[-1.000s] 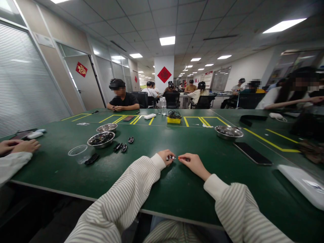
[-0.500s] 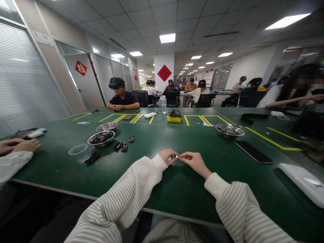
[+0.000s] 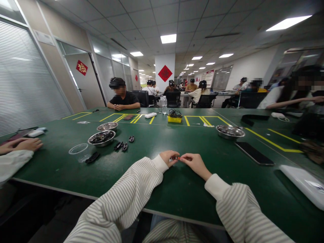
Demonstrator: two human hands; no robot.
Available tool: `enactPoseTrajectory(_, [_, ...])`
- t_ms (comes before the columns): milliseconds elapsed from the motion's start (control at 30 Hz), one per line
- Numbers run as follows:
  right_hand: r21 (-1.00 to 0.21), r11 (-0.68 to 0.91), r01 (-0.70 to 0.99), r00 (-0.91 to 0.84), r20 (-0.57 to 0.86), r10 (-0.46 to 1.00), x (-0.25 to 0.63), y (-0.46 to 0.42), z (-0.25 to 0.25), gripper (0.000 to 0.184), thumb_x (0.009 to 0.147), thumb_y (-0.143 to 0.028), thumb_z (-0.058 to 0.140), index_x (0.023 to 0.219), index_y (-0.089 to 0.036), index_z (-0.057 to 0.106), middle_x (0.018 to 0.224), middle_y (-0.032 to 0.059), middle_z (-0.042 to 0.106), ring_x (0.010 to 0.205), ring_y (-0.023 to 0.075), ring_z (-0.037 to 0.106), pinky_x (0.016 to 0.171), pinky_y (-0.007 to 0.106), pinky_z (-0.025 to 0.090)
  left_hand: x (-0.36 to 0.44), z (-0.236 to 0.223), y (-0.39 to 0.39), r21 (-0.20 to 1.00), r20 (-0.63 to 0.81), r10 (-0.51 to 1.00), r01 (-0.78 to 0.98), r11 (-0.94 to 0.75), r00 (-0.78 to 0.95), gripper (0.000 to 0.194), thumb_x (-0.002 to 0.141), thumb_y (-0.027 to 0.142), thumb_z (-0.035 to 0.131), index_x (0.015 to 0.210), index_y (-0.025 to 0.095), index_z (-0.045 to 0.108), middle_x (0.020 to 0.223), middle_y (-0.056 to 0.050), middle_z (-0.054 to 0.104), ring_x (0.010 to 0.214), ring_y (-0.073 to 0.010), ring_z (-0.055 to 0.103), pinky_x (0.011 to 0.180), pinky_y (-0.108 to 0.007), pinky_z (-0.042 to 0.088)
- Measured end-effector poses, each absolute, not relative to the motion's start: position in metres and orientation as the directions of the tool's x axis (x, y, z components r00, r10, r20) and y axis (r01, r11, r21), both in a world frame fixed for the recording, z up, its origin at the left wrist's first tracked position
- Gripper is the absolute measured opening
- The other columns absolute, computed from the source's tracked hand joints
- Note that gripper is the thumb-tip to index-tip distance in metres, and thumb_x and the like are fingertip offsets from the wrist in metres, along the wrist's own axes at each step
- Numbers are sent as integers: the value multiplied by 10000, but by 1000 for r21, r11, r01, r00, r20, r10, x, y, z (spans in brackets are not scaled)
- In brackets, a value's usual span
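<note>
Both my hands meet over the green table [image 3: 162, 135], near its front middle. Between the fingertips is a small part with orange and dark bits [image 3: 178, 158], too small to name. My left hand [image 3: 167, 158] closes around its left side and covers some of it. My right hand [image 3: 193, 162] pinches the orange end between thumb and fingers. Left of my hands lie several small black parts [image 3: 124, 146]. A metal bowl [image 3: 101, 144] of dark parts stands farther left, with a second metal bowl [image 3: 107, 130] just behind it.
A clear plastic cup [image 3: 79, 152] and a black piece [image 3: 92, 157] lie at the left. On the right are another metal bowl [image 3: 230, 136], a phone [image 3: 253, 153] and a white case [image 3: 302, 185]. A yellow tray [image 3: 174, 119] holds cables. Another person's hands [image 3: 26, 144] rest at the left edge.
My hands stay in nearly the same place with fingers slightly shifted. The light-coloured bit seen between them before shows less now, and the orange bit stays visible.
</note>
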State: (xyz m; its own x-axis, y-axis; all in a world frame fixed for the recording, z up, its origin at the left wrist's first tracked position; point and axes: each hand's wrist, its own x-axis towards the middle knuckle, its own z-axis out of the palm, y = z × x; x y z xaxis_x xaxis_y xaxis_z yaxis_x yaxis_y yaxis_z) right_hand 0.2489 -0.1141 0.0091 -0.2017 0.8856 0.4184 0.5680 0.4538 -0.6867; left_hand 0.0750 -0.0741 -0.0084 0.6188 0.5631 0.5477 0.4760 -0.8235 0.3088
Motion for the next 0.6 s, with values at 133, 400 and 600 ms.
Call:
enactPoseTrajectory(133, [-690,453,565,-225,399,889,249,-113,8,205,672,-328,528,710,-172,655,676,34,655,591,150,575,554,233,424,75,-9,-74,217,537,511,475,-853,672,208,747,262,458,920,195,552,760,-2,567,662,-75,515,632,-174,409])
enactPoseTrajectory(400, [-725,433,535,-333,290,897,249,-111,3,248,693,-226,466,864,-145,627,669,36,649,561,123,576,563,224,434,32,3,-27,107,388,837,882,-458,387,214,737,262,465,927,228,558,849,-32,566,792,-150,516,675,-240,392])
enactPoseTrajectory(600, [-713,425,557,-332,277,902,249,-112,4,239,698,-211,450,838,-148,633,668,33,649,575,126,578,564,223,428,-19,10,3,89,223,975,995,-33,13,234,740,270,445,941,262,564,923,-42,547,910,-194,445,709,-254,366])
